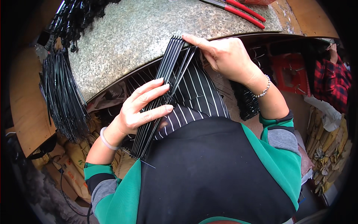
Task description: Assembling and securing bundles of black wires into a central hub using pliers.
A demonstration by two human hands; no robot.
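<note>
A flat bundle of thin black umbrella ribs (169, 61) slants from the table's edge down across my lap. My left hand (143, 104) is closed around the middle of the bundle, its fingers laid over the ribs; its thumb is mostly hidden. At the upper end, the index finger of my right hand (223, 56) touches the rib tips, which lie side by side. The other fingers of that hand are curled, and a few ribs splay apart beneath it. What its curled fingers grip is partly hidden.
The speckled stone-like tabletop (130, 37) curves in front of me. Red-handled pliers (244, 15) lie at its far right. Thick bunches of black ribs (63, 93) hang at the left edge. A red plastic stool (291, 74) and a person's checked sleeve (330, 84) are at right.
</note>
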